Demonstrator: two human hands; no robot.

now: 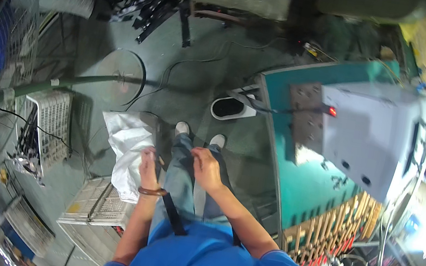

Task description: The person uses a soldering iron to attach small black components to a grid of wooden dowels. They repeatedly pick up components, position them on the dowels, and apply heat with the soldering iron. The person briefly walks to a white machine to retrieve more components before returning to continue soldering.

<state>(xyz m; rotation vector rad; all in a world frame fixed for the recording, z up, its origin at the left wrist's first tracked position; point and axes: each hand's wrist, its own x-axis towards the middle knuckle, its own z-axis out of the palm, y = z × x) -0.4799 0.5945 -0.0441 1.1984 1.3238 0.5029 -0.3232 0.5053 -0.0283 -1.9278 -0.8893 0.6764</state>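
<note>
now, left fingers blurred, near white sack; right fingers before trousers

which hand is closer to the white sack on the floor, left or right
Left. The left hand overlaps the right edge of the white sack in view, contact unclear; the right hand is farther right, over the legs.

left hand (blurred) — near white sack | right hand — over trousers
</note>
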